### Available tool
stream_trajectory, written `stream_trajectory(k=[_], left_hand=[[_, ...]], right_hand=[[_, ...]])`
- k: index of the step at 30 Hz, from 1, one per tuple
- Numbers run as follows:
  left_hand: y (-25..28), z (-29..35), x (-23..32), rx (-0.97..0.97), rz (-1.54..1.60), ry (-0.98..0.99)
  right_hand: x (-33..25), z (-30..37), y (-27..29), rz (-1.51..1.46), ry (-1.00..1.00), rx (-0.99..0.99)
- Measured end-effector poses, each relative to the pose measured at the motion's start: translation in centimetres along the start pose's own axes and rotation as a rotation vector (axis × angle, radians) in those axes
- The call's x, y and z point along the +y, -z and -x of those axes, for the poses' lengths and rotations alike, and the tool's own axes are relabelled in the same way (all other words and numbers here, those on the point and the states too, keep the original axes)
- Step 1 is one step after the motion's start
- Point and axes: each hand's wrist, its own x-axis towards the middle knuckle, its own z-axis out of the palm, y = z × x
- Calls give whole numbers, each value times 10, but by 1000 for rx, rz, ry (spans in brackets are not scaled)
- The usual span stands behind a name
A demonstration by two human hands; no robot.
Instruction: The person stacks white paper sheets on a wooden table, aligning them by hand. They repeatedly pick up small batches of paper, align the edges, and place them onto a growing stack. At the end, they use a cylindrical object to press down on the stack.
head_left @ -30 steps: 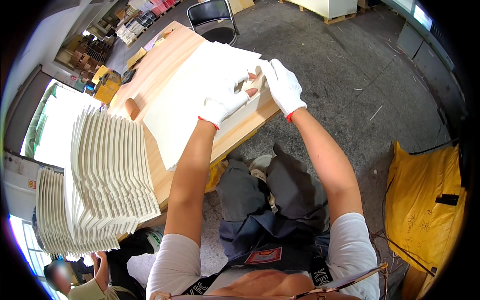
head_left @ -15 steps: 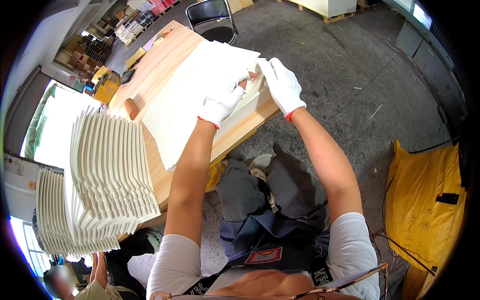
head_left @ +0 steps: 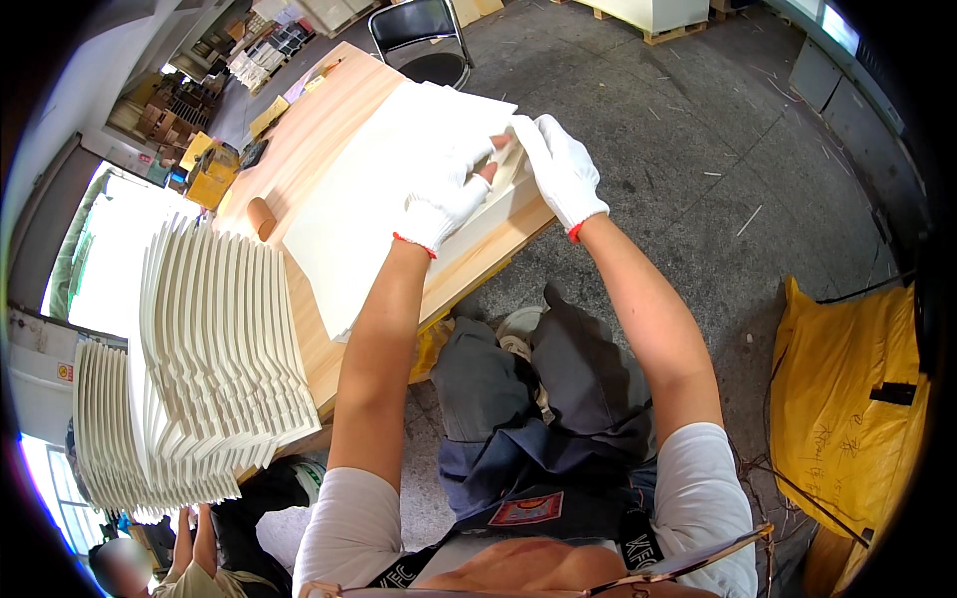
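A stack of large white sheets [head_left: 349, 199] lies on the wooden table, its right-hand edge fanned and curled near both hands. My left hand [head_left: 447, 194], in a white glove with red cuff trim, rests on the top sheet near that edge. Its bare thumb and forefinger tips stand apart over the bent sheets. At the right corner of the stack, my right hand [head_left: 560, 171], in a like glove, closes on the raised sheet edges. Its fingers are long and together, and its thumb is mostly hidden.
Tall layered piles of cream folded sheets [head_left: 224, 349] stand at the left. A brown cylinder [head_left: 261, 217] and yellow box [head_left: 212, 174] are on the wooden table [head_left: 299, 140]. A black chair [head_left: 424, 45] stands beyond, a yellow bag [head_left: 842, 399] right. Another person [head_left: 194, 558] is lower left.
My left thumb and forefinger have spread a little farther apart at the sheet edge. The right hand has barely shifted. The stack stays in place.
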Motion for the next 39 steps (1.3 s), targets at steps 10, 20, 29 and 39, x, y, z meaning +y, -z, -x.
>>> stream_trajectory(k=[10, 20, 29, 39], left_hand=[[-1, -1, -2, -3, -54, -76], [2, 3, 6, -6, 55, -34], [-1, 0, -8, 6, -24, -82], [0, 1, 1, 7, -79, -66]], right_hand=[[8, -1, -1, -16, -8, 27], [13, -2, 42, 692, 463, -150], [-4, -11, 29, 351, 294, -182], [4, -4, 10, -48, -53, -100]])
